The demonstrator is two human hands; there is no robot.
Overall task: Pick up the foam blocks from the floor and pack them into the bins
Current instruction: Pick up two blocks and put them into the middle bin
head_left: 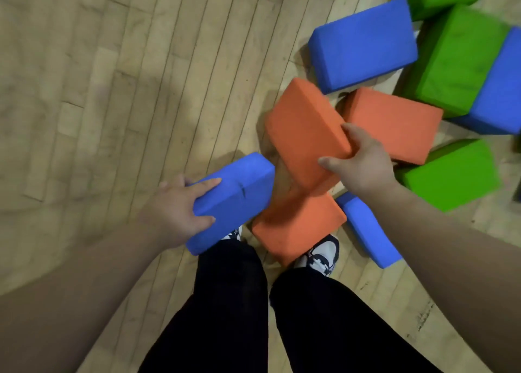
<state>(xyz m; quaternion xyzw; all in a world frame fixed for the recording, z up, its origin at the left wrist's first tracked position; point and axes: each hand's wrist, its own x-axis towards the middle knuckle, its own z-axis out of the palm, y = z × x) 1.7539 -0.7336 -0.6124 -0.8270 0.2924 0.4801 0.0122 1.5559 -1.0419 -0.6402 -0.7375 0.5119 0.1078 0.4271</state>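
My left hand [180, 209] grips a blue foam block [236, 198] by its near end, held above my feet. My right hand [361, 161] is closed on the near edge of a tilted orange foam block [304, 130]. Under it a second orange block [298, 226] lies on the floor by my shoes. A third orange block [394, 124] rests just beyond my right hand. More blocks lie to the right: a large blue one [363, 45], a small blue one [366, 231] under my right forearm, and several green ones [456, 59]. No bin is in view.
Pale wooden floorboards [112, 90] stretch to the left and ahead. My legs in black trousers [234, 316] and white-and-black shoes [324, 254] stand at the bottom centre, right against the block pile.
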